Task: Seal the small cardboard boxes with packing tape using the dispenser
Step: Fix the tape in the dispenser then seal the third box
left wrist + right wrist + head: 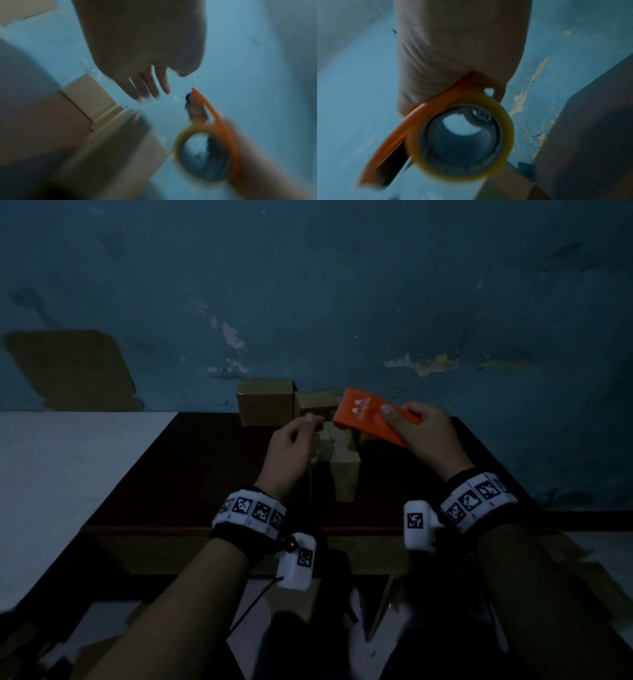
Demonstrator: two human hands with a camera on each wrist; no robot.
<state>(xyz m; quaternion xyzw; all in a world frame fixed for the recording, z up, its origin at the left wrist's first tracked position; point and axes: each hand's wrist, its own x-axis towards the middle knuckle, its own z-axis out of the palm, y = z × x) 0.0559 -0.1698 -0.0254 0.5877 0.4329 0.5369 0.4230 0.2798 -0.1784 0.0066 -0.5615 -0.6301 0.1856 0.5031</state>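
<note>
The orange tape dispenser [371, 416] is held off the table, its flat side face up and tilted, at about one o'clock from the nearest cardboard box [337, 465]. A roll of yellowish clear tape [460, 136] sits in it, with a grey core. The nearest box is small, brown, standing on the dark table, its top flaps meeting in a seam. Two more brown boxes stand against the wall at its eleven [265, 402] and twelve o'clock [317, 402].
</note>
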